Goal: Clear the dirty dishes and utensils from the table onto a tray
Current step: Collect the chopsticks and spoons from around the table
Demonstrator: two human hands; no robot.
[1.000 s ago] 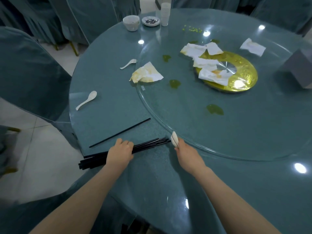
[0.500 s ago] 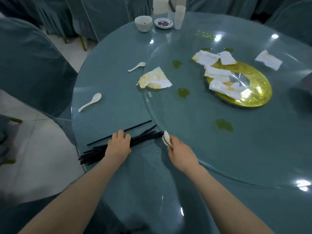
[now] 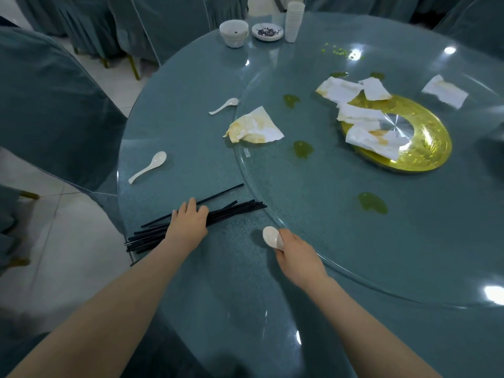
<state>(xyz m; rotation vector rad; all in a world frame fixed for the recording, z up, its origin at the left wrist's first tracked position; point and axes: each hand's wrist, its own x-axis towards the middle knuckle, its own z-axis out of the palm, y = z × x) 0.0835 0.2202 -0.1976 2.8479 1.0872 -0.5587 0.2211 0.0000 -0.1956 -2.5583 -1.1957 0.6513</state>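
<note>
A bundle of several black chopsticks (image 3: 234,211) lies near the table's left front edge, and my left hand (image 3: 188,225) lies over its middle with fingers reaching across to one separate chopstick (image 3: 226,190). My right hand (image 3: 296,255) grips white spoons (image 3: 271,237) whose bowls stick out above my fingers. Two more white spoons lie on the table: one (image 3: 148,167) at the left, one (image 3: 224,105) farther back. A stack of white bowls (image 3: 234,33), a small dish with scraps (image 3: 267,31) and a stack of white cups (image 3: 294,21) stand at the far edge.
A glass turntable (image 3: 354,241) covers the table's middle, carrying a gold centre plate (image 3: 425,156), stained napkins (image 3: 255,126) and green spills (image 3: 372,202). Chairs in teal covers (image 3: 54,105) ring the table. No tray is in view.
My left hand has slid forward over the chopstick bundle toward the single chopstick. My right hand has drawn the spoons back from the bundle's tips toward me.
</note>
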